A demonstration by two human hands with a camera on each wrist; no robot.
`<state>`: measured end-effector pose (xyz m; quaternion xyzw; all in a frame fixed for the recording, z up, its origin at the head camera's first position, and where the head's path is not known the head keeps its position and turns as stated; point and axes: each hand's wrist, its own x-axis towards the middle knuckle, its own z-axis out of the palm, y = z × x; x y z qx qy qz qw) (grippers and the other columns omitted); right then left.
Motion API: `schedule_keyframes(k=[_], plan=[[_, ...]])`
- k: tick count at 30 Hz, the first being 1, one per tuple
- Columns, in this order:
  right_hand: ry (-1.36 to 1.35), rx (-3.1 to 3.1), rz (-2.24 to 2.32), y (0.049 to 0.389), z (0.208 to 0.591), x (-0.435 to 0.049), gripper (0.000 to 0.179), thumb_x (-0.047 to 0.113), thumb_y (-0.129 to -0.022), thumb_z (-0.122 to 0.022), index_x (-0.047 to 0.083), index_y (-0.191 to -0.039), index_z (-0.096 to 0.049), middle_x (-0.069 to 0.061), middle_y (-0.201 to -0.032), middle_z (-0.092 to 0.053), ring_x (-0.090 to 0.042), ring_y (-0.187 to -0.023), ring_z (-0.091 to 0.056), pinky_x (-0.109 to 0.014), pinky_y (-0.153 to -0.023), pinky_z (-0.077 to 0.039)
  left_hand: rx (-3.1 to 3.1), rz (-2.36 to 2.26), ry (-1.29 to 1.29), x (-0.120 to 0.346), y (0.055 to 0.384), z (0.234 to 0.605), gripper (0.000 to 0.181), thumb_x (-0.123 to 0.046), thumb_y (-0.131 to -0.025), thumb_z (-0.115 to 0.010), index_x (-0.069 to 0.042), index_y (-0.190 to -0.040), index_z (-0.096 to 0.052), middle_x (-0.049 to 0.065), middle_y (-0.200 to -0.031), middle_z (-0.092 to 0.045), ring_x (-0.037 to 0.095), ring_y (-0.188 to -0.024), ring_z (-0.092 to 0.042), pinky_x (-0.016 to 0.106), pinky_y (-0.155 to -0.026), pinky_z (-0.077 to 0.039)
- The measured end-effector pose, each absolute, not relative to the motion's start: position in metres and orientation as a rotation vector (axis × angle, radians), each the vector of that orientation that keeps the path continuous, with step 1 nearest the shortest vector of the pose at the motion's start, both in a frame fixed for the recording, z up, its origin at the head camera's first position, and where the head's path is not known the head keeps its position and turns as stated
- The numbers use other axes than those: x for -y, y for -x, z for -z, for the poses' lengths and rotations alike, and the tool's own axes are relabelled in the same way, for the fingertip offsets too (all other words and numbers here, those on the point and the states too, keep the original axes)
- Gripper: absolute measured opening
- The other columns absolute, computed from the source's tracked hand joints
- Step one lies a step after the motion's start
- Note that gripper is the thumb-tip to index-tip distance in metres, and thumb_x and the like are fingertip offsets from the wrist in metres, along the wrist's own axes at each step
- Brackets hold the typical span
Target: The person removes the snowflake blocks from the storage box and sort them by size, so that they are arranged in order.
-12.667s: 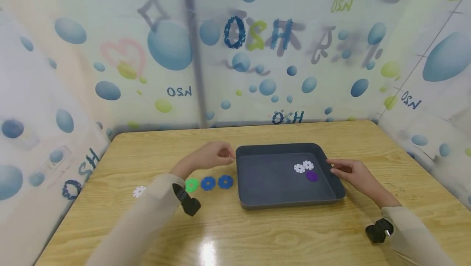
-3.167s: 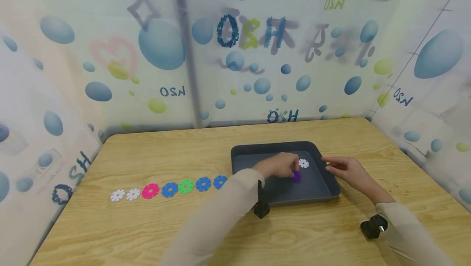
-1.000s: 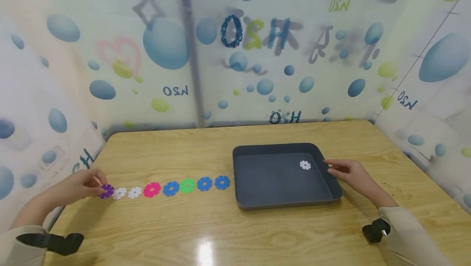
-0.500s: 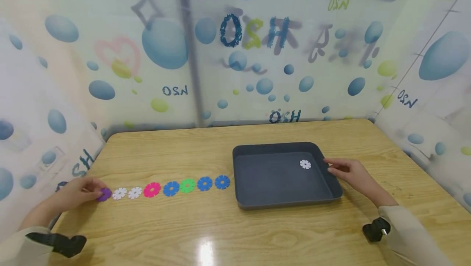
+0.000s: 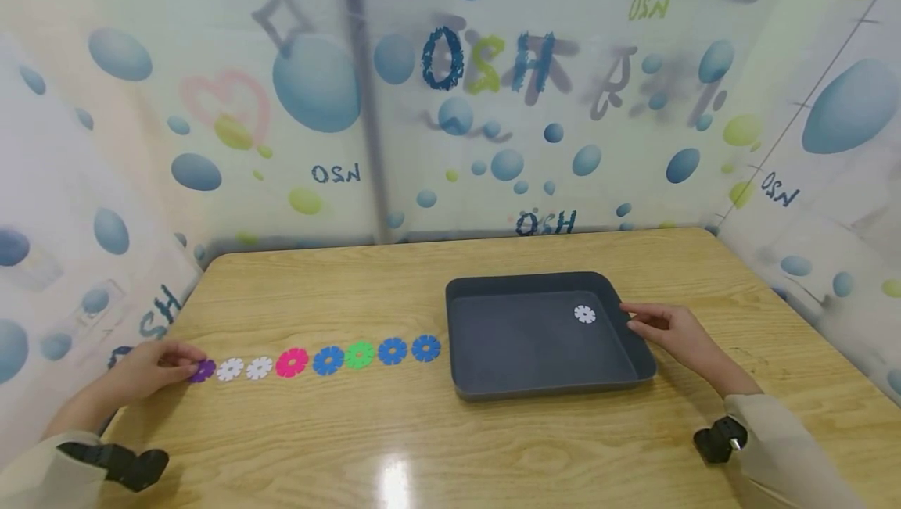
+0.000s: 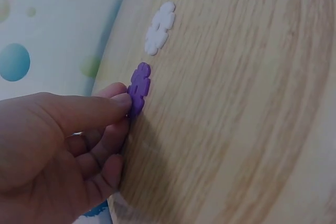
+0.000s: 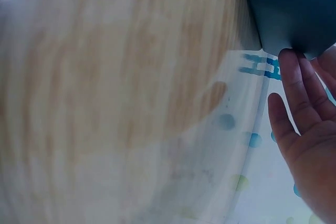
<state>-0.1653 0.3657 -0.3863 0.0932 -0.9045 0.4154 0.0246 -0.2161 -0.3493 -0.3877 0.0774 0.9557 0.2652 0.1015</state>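
At the left end of a row of flat notched discs, my left hand (image 5: 141, 374) pinches a purple snowflake disc (image 6: 140, 85) between thumb and forefinger. In the head view this purple disc lies at table level, apart from the first white disc (image 5: 230, 370). The row continues rightward with another white disc (image 5: 259, 368), a pink disc (image 5: 292, 363), a blue disc (image 5: 328, 360), a green disc (image 5: 360, 355) and two more blue discs. My right hand (image 5: 679, 337) touches the right side of a dark grey tray (image 5: 521, 396) with its fingers extended.
Inside the tray, towards its right side, lies one white disc (image 5: 585, 314). A wooden table (image 5: 338, 446) carries everything, its left edge close to my left hand. Patterned curtains (image 5: 317, 102) stand behind and on both sides.
Over these frames, discs were added to the row's left part, and the purple one went from the tray to its left end. Lately the purple disc came down flat; the right hand stayed by the tray.
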Motion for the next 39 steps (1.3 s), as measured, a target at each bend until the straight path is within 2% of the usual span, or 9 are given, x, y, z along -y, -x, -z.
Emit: schedule_keyframes(k=[8,13,20,24,30,33,39], plan=[[-0.299,2.801,-1.257,0.166,0.387,-0.366,0.039,0.013,-0.090,-0.058,-0.008,-0.123,-0.052,-0.026,-0.116,-0.056,0.002,-0.085,-0.057,-0.021,-0.068,-0.049,-2.840,-0.827,-0.234,0.345,0.211,0.378,0.031,-0.013,-0.088,-0.060,0.013,-0.105,-0.056,0.008,-0.088,-0.060,0.008,-0.073,-0.051,0.024,-0.059,-0.043],[-0.279,2.811,-1.252,0.165,0.389,-0.367,0.039,0.014,-0.090,-0.059,-0.006,-0.123,-0.053,-0.025,-0.115,-0.057,0.003,-0.085,-0.056,-0.021,-0.069,-0.049,-2.800,-0.838,-0.375,0.320,0.211,0.363,0.026,-0.014,-0.089,-0.059,0.007,-0.104,-0.057,0.008,-0.088,-0.058,0.017,-0.078,-0.054,0.028,-0.061,-0.046],[-0.288,2.811,-1.253,0.166,0.391,-0.368,0.040,0.015,-0.090,-0.059,-0.006,-0.124,-0.053,-0.025,-0.116,-0.056,0.002,-0.085,-0.057,-0.021,-0.069,-0.049,-2.742,-0.815,-0.614,0.254,0.217,0.338,0.023,-0.017,-0.089,-0.060,-0.002,-0.106,-0.057,0.003,-0.089,-0.057,0.018,-0.082,-0.055,0.031,-0.068,-0.047],[-0.292,2.804,-1.262,0.167,0.391,-0.368,0.040,0.014,-0.090,-0.059,-0.006,-0.123,-0.053,-0.025,-0.116,-0.056,0.002,-0.085,-0.057,-0.021,-0.069,-0.049,-2.676,-0.864,-0.759,0.211,0.221,0.328,0.019,-0.012,-0.089,-0.059,-0.002,-0.105,-0.056,0.002,-0.088,-0.057,0.018,-0.083,-0.054,0.033,-0.072,-0.047],[-0.294,2.793,-1.252,0.166,0.390,-0.370,0.040,0.015,-0.090,-0.059,-0.007,-0.123,-0.053,-0.026,-0.115,-0.057,0.001,-0.084,-0.057,-0.021,-0.068,-0.049,-2.552,-0.903,-0.974,0.143,0.233,0.326,0.012,-0.008,-0.090,-0.057,-0.005,-0.102,-0.057,0.007,-0.090,-0.059,0.016,-0.082,-0.055,0.032,-0.071,-0.046],[-0.298,2.794,-1.253,0.166,0.392,-0.370,0.039,0.014,-0.090,-0.059,-0.007,-0.122,-0.054,-0.025,-0.116,-0.057,0.002,-0.085,-0.057,-0.021,-0.069,-0.049,-2.506,-0.888,-1.085,0.107,0.240,0.325,0.011,-0.009,-0.090,-0.057,-0.007,-0.101,-0.058,0.004,-0.090,-0.060,0.015,-0.082,-0.056,0.031,-0.072,-0.047],[-0.307,2.778,-1.249,0.168,0.393,-0.370,0.038,0.013,-0.089,-0.059,-0.007,-0.122,-0.054,-0.025,-0.114,-0.057,0.001,-0.085,-0.058,-0.021,-0.069,-0.049,-2.411,-0.859,-1.200,0.041,0.251,0.332,0.012,-0.006,-0.090,-0.057,-0.004,-0.102,-0.058,0.002,-0.091,-0.060,0.014,-0.084,-0.057,0.028,-0.074,-0.047]])
